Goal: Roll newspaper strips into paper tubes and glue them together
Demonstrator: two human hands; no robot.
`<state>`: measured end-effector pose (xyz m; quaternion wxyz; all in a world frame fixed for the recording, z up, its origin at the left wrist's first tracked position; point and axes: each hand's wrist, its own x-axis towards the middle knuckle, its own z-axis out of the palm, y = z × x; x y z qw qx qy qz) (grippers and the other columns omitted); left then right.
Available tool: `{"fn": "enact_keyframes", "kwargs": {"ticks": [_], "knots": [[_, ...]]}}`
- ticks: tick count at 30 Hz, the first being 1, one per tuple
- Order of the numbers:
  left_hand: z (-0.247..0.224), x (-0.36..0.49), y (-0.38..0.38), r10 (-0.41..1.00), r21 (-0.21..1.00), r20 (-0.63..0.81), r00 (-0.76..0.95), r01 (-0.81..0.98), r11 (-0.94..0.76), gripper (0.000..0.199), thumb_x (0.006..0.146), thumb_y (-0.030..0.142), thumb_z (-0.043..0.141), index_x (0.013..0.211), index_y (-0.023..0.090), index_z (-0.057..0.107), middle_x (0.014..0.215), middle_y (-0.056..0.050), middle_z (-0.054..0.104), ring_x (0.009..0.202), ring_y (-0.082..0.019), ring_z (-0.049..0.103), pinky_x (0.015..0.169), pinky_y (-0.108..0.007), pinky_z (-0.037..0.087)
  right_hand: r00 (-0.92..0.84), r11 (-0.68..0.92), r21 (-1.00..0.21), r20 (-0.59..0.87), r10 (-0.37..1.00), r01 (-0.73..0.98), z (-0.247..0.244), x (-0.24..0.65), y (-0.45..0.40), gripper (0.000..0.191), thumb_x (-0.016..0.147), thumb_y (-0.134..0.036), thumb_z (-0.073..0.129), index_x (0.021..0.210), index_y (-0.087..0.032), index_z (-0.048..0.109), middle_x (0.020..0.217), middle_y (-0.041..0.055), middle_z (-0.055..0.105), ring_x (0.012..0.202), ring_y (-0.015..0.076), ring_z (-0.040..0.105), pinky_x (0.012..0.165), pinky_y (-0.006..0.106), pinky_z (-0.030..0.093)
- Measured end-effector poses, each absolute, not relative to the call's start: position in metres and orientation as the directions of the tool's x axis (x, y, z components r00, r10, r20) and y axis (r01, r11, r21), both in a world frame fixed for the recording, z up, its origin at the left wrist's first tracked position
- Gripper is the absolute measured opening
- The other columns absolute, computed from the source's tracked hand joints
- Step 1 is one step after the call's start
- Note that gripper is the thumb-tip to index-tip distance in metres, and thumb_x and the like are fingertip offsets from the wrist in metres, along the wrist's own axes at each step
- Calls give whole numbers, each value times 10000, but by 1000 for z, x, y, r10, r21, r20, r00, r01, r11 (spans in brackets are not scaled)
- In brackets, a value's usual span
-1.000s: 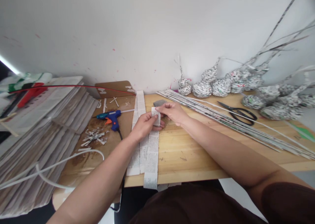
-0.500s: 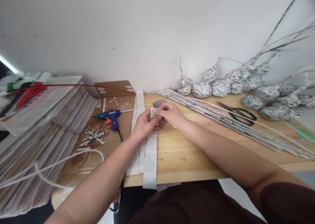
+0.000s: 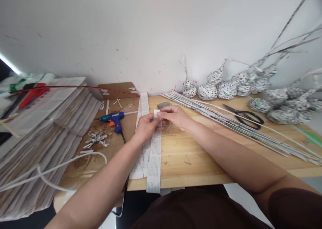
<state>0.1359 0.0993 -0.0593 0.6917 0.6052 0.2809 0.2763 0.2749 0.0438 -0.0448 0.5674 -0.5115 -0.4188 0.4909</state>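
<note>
Both hands meet at the upper end of a long newspaper strip [image 3: 154, 155], which runs down the table and hangs past its front edge. My left hand [image 3: 147, 126] is closed on the strip from the left, thumb on top. From the right, my right hand [image 3: 174, 117] pinches the same end between thumb and fingers. Under and left of it lie more newspaper strips [image 3: 144, 104], flat on the table. Just beyond my hands is a small grey object [image 3: 164, 104] whose kind I cannot make out.
At left are a blue glue gun [image 3: 114, 119], paper scraps [image 3: 97, 139] and a tall newspaper stack [image 3: 62, 128]. Thin rolled paper sticks [image 3: 221, 120] and black scissors [image 3: 245, 117] lie at right. Woven paper gourds [image 3: 207, 91] stand along the wall.
My hands stay on the end of the strip with only a slight shift of the fingers. The whole view has moved a little; nothing else differs.
</note>
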Motion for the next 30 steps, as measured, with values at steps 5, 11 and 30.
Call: {"fn": "enact_keyframes", "kwargs": {"ticks": [5,11,30], "knots": [[-59,136,99,690,998,-36,723,-14,67,326,739,444,683,812,126,685,761,-53,685,728,-160,636,688,-304,549,235,-3,-995,-28,972,-104,-48,275,44,315,656,-423,764,741,-129,687,558,-2,612,419,88,523,418,220,452],[-59,137,97,657,998,-17,754,-31,62,311,757,419,674,850,123,693,825,-64,700,797,-172,648,781,-336,538,294,-11,-993,-45,955,-117,-45,273,45,332,603,-413,800,658,-130,636,528,-14,587,416,80,507,396,201,428],[-60,137,94,609,985,-64,790,-48,167,284,758,380,686,840,109,701,833,-91,708,804,-171,657,750,-312,548,133,-34,-998,-40,990,-48,-37,279,41,313,663,-421,761,690,-133,639,494,-35,548,387,68,467,362,190,365]]}}
